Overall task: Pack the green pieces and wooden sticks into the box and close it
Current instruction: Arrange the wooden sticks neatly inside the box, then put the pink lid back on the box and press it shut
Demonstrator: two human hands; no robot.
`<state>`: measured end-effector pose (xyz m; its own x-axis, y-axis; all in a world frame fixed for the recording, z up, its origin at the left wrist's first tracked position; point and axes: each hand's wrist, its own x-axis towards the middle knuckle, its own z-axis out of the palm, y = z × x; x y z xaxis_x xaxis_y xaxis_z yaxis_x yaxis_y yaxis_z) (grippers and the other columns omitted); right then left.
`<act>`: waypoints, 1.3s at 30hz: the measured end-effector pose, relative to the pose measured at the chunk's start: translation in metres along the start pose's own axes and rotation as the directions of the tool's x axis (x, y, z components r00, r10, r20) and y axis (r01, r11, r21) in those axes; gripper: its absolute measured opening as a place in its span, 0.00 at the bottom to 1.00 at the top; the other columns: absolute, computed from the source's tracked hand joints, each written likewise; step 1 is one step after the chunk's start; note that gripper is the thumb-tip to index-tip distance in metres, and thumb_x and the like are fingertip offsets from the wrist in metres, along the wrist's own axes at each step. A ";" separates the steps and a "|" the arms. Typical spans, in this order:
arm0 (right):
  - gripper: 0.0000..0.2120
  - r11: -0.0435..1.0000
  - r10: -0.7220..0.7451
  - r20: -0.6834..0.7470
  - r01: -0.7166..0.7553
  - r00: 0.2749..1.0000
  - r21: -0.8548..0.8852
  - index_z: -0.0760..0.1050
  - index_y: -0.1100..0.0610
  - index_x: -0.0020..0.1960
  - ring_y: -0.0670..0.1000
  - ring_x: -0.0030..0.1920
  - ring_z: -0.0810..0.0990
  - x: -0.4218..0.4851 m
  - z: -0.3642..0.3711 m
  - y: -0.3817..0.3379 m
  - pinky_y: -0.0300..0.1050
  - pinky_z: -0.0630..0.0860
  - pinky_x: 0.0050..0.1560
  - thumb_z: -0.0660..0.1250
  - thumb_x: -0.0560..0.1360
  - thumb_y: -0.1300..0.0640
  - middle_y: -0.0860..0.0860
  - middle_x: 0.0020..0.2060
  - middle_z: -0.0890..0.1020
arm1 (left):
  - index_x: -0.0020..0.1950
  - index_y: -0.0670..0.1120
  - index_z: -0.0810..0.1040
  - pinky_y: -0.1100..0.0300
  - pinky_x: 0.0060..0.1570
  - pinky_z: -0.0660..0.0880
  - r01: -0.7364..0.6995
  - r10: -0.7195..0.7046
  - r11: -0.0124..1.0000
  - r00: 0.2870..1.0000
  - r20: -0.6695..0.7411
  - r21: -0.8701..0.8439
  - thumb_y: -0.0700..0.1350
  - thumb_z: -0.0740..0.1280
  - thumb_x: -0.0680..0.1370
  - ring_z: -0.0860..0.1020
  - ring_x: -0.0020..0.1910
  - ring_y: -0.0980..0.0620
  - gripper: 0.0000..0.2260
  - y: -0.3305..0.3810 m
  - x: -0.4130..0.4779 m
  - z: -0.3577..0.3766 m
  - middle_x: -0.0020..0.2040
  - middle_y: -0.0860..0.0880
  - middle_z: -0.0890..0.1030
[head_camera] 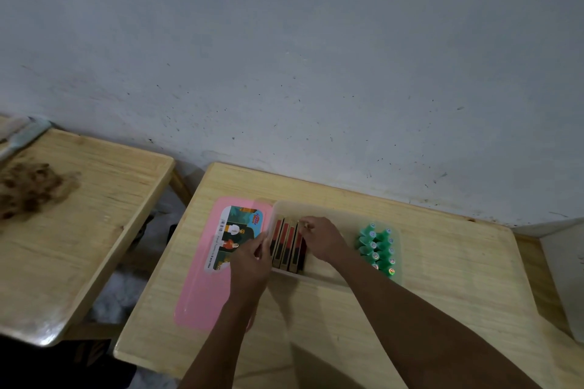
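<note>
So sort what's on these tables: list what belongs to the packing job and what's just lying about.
Job:
- clear box
- wooden sticks, standing in the box
- green pieces, at the box's right end
- pink lid, off, left of the box
- left hand, right hand, at the sticks

Lying about:
- brown clump on the other table
- white object, far right

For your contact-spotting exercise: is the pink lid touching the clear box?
Touching. In the head view, the pink lid lies flat on the table with its right edge running under the clear box at its left wall; no gap shows.
</note>
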<state>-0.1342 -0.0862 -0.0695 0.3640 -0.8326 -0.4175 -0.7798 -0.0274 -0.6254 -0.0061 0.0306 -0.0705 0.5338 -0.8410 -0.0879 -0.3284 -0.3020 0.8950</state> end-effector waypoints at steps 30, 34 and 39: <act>0.12 0.978 -0.195 0.097 0.200 0.976 -0.053 0.82 0.51 0.56 0.43 0.50 0.79 -0.101 -0.014 0.043 0.43 0.76 0.55 0.66 0.77 0.48 0.45 0.52 0.83 | 0.70 0.42 0.60 0.42 0.63 0.66 0.491 -0.423 0.701 0.870 -0.253 0.516 0.57 0.63 0.75 0.67 0.64 0.37 0.30 -0.048 -0.005 -0.051 0.65 0.37 0.68; 0.13 0.972 -0.210 0.034 0.212 0.977 -0.099 0.81 0.50 0.58 0.45 0.53 0.79 -0.107 -0.007 0.044 0.42 0.75 0.56 0.65 0.78 0.47 0.46 0.55 0.82 | 0.67 0.40 0.64 0.45 0.59 0.68 0.614 -0.544 0.680 0.789 -0.286 0.401 0.54 0.65 0.75 0.67 0.62 0.37 0.26 -0.039 -0.005 -0.060 0.64 0.36 0.67; 0.13 0.970 -0.210 0.040 0.213 0.977 -0.118 0.81 0.50 0.59 0.46 0.55 0.78 -0.111 -0.008 0.041 0.43 0.74 0.57 0.63 0.78 0.48 0.46 0.55 0.82 | 0.56 0.37 0.74 0.50 0.50 0.74 0.547 -0.506 0.826 0.826 -0.251 0.136 0.45 0.61 0.76 0.75 0.52 0.39 0.14 -0.023 -0.002 -0.081 0.53 0.37 0.77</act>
<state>-0.2107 0.0001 -0.0436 0.5400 -0.7852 -0.3031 -0.7389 -0.2698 -0.6175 0.0633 0.0756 -0.0556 0.8020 -0.4291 -0.4155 -0.0850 -0.7706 0.6316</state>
